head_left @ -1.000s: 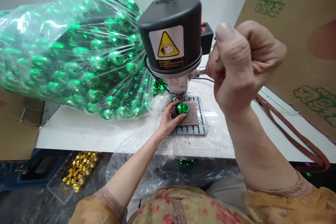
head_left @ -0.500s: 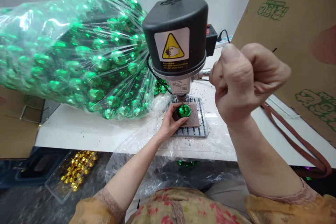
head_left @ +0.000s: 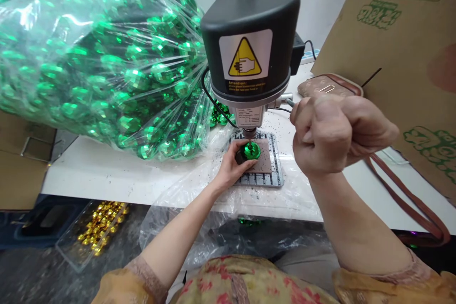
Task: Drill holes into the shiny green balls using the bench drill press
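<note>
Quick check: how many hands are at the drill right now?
2: the left hand grips the green ball beneath the drill head; the right hand is closed around the lever beside it.

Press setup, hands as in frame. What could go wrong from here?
1. The bare left hand grips the green ball right under the chuck; a slip might injure the fingers.
2. No clamp is visible on the ball, so it could spin or shift if that grip loosens.
3. Dark bits litter the base plate; they might get under the brown board and unsettle it.
</note>
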Demonstrator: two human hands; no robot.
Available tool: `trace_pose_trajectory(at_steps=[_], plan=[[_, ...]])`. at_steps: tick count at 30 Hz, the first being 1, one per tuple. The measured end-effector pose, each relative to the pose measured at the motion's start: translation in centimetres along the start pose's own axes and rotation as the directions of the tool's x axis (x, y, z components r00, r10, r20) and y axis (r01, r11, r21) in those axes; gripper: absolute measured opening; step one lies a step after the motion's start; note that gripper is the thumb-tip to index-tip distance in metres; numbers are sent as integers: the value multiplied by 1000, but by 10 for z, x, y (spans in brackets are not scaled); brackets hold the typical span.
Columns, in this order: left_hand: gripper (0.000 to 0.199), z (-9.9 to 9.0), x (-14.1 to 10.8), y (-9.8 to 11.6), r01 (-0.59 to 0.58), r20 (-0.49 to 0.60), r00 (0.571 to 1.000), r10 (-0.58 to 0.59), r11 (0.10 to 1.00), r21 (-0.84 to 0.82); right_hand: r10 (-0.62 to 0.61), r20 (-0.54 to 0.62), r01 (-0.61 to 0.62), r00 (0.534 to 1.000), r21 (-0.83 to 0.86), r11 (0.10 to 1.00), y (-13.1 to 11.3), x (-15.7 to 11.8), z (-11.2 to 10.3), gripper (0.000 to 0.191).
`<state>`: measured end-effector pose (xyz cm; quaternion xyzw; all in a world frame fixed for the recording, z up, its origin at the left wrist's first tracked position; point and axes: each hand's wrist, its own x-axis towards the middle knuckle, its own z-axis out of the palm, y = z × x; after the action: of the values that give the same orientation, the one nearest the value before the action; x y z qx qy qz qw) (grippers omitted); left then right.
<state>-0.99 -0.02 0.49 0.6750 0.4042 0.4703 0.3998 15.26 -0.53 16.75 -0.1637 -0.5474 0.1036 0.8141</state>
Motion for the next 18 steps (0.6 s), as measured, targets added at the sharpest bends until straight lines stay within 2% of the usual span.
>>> trace_pose_trajectory(at_steps=[2,5,9,18], plan=[[54,0,0,0,-2,-7,1000,2,1000,-7,5,-2,-5,1000,-26,1000,1,-3,-2,55],[53,0,0,0,4,-1,1000,-4,1000,-7,-56,-3,55,998,-52,997,6,-8,-4,54],[53,0,-1,1,10,5,1000,-10,1000,-5,-156,5,156,988,-33,987,14,-11,-6,53],[54,1,-1,-1,-3,-14,1000,3,1000,-11,-250,52,251,967,5,968,22,-15,-10,50]])
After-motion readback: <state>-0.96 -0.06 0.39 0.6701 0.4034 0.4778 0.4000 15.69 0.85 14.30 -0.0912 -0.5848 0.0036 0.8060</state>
